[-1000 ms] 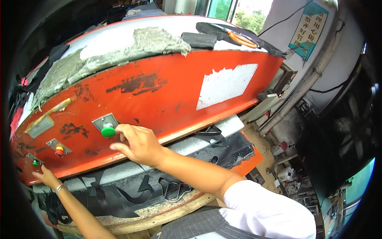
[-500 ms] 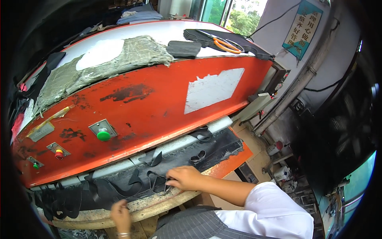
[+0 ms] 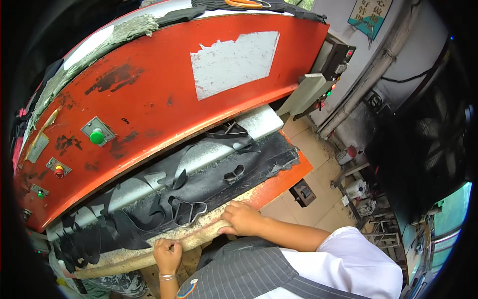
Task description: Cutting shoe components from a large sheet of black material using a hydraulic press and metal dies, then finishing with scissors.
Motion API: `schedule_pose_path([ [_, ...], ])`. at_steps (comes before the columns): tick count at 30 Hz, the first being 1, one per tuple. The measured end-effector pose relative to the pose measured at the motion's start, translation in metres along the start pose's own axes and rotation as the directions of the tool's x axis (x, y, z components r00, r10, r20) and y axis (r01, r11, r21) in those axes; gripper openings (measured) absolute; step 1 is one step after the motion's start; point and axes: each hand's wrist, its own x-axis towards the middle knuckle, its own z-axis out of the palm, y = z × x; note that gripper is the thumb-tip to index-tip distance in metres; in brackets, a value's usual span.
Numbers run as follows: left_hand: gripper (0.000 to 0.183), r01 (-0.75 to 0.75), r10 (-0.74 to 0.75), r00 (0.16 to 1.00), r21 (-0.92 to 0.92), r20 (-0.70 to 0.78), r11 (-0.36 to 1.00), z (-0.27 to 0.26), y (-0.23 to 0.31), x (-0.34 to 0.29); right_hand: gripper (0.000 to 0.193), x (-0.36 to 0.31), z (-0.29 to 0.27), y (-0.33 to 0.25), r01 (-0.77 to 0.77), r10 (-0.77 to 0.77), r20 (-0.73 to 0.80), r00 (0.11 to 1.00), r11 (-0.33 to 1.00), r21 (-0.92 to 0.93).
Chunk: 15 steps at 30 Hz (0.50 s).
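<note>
My right hand [image 3: 241, 218] is closed over the front edge of a worn, pale yellowish board [image 3: 206, 230], fingers on top and thumb lower down. Farther left, my left hand [image 3: 168, 255] is curled at the same edge, its fingertips partly hidden. Just beyond my hands an open-framed metal cutting die [image 3: 189, 213] rests on black sheet material [image 3: 209, 187]. A smaller oval die [image 3: 234, 173] sits farther right on that sheet. Curled black offcuts [image 3: 142, 214] lie to the left.
A red press beam [image 3: 164, 107] with green [image 3: 96, 136] and red [image 3: 59, 172] buttons spans the far side. Beneath it lies a white slab [image 3: 259, 122] with another die frame [image 3: 226, 130]. Orange-handled scissors [image 3: 246, 3] rest on top. A black pedal box [image 3: 302, 193] stands on the floor.
My right hand has let go of the larger cutting die and moved to the board's edge. My left hand has come onto that edge. More of the white slab shows beneath the beam.
</note>
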Motion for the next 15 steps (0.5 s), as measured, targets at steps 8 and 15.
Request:
schedule_pose_path([
  [8,0.020,0.202,-0.138,0.935,-0.172,0.326,0.964,-0.004,0.017,0.036,0.046,0.070,-0.047,0.090,-0.133,0.064,-0.322,0.945,0.971,-0.197],
  [15,0.013,0.017,0.142,0.935,-0.439,0.326,0.899,0.032,0.084,0.082,0.059,0.115,-0.029,0.129,-0.219,0.087,-0.279,0.956,0.844,-0.489],
])
